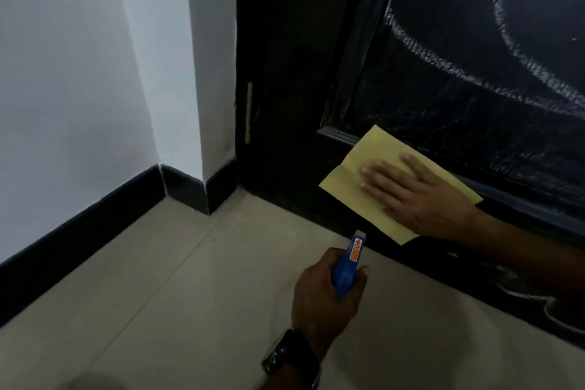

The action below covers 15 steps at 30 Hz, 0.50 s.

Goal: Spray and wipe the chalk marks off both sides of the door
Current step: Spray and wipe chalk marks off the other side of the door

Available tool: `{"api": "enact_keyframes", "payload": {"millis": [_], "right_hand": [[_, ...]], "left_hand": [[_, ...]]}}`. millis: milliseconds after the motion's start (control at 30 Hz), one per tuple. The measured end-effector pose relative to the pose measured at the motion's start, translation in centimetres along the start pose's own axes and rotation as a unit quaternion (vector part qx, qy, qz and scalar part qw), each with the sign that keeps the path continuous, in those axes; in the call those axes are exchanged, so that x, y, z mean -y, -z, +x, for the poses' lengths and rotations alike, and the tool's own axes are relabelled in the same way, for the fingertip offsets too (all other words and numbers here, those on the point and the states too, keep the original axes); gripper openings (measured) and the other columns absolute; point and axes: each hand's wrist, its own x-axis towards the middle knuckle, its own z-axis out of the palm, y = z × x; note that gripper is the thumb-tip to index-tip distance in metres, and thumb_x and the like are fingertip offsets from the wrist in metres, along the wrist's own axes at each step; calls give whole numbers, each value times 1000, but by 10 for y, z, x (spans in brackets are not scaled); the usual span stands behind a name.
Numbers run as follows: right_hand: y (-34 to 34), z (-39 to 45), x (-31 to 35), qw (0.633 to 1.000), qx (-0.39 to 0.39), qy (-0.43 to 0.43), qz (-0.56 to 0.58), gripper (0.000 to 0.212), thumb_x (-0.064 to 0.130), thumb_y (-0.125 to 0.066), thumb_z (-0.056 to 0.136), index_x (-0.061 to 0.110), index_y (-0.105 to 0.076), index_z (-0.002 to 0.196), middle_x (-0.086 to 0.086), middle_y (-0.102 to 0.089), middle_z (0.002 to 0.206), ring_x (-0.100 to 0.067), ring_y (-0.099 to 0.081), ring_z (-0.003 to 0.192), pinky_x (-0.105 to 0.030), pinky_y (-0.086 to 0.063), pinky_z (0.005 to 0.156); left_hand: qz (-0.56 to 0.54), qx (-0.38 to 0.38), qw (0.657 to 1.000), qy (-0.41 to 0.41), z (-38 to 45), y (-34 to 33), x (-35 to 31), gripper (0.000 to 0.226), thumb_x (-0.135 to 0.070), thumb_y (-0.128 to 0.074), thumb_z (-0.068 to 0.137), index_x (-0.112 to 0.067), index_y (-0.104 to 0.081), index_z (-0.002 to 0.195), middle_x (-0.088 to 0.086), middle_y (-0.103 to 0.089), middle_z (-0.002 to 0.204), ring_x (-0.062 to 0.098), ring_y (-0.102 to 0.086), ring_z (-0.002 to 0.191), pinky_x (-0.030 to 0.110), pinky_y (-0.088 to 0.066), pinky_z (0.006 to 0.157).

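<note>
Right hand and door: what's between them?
Head view: a yellow cloth lies between the right hand and the door, pressed flat.

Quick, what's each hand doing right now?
Left hand: closed around the blue spray bottle.
Right hand: open, fingers flat, pressing the yellow cloth against the door.
</note>
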Motion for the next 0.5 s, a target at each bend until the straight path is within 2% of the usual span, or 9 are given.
{"api": "enact_keyframes", "payload": {"millis": [100,200,300,400,500], "right_hand": [[2,18,2,999,27,2,-33,69,42,-29,103,3,-15,159,-20,0,167,-36,1,155,-59,2,123],[2,71,13,998,15,34,-58,68,41,-24,104,3,-12,159,-21,-2,167,-37,2,154,-59,6,122],[-4,123,32,996,-7,30,-82,73,45,-26,104,2,-6,159,-21,-3,166,-39,1,154,-60,11,121],[-17,137,50,995,-17,30,-91,65,35,-19,106,0,-2,159,-21,1,166,-42,2,153,-60,8,122],[-26,120,56,995,-5,70,-65,62,30,-17,105,2,-7,159,-18,-3,167,-40,-2,154,-56,1,124]], "left_hand": [[-8,-3,1000,-7,3,-2,-1,21,-53,-65,88,-36,-56,97,-15,-57,70,4,-53,59,12,-43,54],[1,-13,1000,-7,6,-6,-7,21,-50,-66,88,-33,-56,94,-21,-49,63,-3,-48,54,5,-32,52],[8,-5,1000,-3,5,-8,-6,17,-48,-66,88,-37,-55,96,-24,-49,63,-5,-48,55,4,-30,52],[17,3,1000,-5,7,-7,-5,17,-46,-66,89,-37,-54,97,-23,-49,65,-4,-48,55,5,-30,52],[12,3,1000,-3,6,-7,-8,17,-47,-65,90,-34,-57,98,-20,-50,65,0,-47,54,8,-31,52]]}}
